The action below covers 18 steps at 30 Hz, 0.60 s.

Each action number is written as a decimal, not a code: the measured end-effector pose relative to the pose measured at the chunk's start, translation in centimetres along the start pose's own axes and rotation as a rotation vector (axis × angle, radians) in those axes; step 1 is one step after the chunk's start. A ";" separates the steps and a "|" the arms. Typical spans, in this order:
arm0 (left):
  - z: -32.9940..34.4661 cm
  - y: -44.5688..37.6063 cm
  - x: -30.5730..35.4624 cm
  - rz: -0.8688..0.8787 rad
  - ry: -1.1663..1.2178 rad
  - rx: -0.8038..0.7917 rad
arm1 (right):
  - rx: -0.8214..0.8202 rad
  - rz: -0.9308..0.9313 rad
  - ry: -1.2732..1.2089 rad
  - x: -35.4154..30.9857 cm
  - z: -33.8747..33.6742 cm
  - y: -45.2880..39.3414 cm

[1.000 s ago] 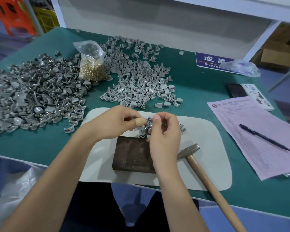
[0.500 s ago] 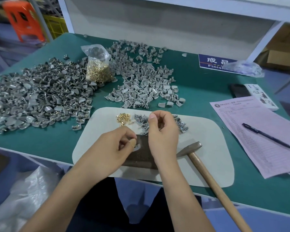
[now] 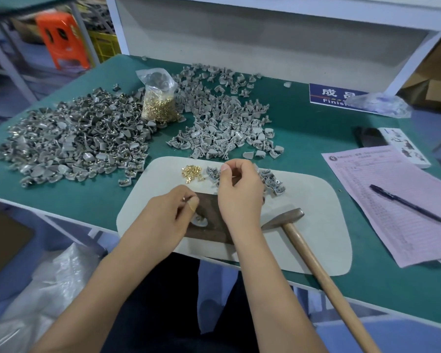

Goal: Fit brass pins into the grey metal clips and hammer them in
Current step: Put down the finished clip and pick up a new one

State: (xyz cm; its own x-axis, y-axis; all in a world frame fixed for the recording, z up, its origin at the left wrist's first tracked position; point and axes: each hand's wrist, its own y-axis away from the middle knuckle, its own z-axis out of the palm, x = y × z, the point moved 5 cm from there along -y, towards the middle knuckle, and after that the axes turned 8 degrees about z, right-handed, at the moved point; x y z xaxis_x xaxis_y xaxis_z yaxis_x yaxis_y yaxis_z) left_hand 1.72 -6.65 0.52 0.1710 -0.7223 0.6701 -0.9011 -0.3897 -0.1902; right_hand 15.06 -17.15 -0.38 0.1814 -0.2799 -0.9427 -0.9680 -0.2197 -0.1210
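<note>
On the green desk (image 3: pixel 316 138) the pale mat (image 3: pixel 316 200) serves as landmark. Well to the left of the mat spreads a large heap of darker grey clips (image 3: pixel 69 146), its near edge just beside the mat's left corner. Behind the mat's left part stands a clear bag of brass pins (image 3: pixel 159 104), upright and knotted at the top, and to the right of that bag, behind the mat's far edge, lies a second, paler heap of grey clips (image 3: pixel 222 123). On the mat's far left part sits a small scatter of loose brass pins (image 3: pixel 192 172), with a little cluster of clips (image 3: pixel 271 180) beside it along the far edge. A dark metal block (image 3: pixel 209 225) lies in the middle of the mat; one grey clip (image 3: pixel 198 222) rests on it. The left hand (image 3: pixel 161 220) hovers over the block's left end, its thumb and forefinger pinched together, a small brass pin seemingly between them. The right hand (image 3: pixel 239 192) is over the block's far side, its fingers curled in a grip over the clip cluster; what they hold I cannot tell. A hammer (image 3: pixel 303 248) lies on the mat's right part, head beside the block, wooden handle running off the near edge. Right of the mat lies a pink form (image 3: pixel 392 212) with a pen (image 3: pixel 407 208) on it.
</note>
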 end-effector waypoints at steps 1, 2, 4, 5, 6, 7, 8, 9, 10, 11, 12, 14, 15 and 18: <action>-0.2 0.3 0.0 -0.017 0.018 0.004 | -0.009 0.004 -0.001 0.0 0.0 0.0; -0.3 0.6 0.1 -0.031 0.041 0.007 | -0.018 0.007 -0.002 -0.1 0.1 0.0; -0.4 1.2 0.3 -0.041 0.057 0.018 | -0.035 0.005 0.013 -0.2 0.2 -0.1; -0.3 1.6 0.5 -0.042 0.033 0.028 | -0.042 0.000 0.026 -0.3 0.2 0.0; -0.2 2.0 0.7 -0.041 -0.006 0.040 | -0.048 -0.004 0.036 -0.4 0.2 0.0; 0.0 2.5 0.9 -0.039 -0.052 0.052 | -0.054 -0.008 0.042 -0.4 0.2 0.1; 0.3 2.8 1.0 -0.039 -0.097 0.065 | -0.058 -0.009 0.046 -0.4 0.2 0.1; 0.6 3.0 1.2 -0.043 -0.133 0.078 | -0.061 -0.012 0.049 -0.4 0.2 0.2; 0.9 3.1 1.3 -0.052 -0.158 0.094 | -0.063 -0.016 0.051 -0.4 0.2 0.2; 1.3 3.1 1.4 -0.062 -0.179 0.113 | -0.064 -0.019 0.052 -0.5 0.1 0.3; 1.6 3.0 1.6 -0.068 -0.200 0.135 | -0.066 -0.020 0.054 -0.5 0.2 0.3; 2.0 2.7 1.9 -0.081 -0.231 0.189 | -0.081 -0.014 0.060 -0.5 0.3 0.3; 2.0 2.6 2.0 -0.090 -0.234 0.211 | -0.088 -0.010 0.064 -0.5 0.4 0.3; 2.1 2.3 1.9 -0.076 -0.198 0.216 | -0.101 -0.005 0.079 -0.4 0.5 0.2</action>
State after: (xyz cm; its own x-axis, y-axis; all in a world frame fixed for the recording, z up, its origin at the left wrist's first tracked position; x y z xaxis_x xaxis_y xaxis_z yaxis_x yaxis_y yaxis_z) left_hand 0.78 -10.10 -0.13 0.3286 -0.7754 0.5393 -0.7805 -0.5444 -0.3072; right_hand 14.72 -16.63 -0.20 0.2032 -0.3504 -0.9143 -0.9453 -0.3135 -0.0900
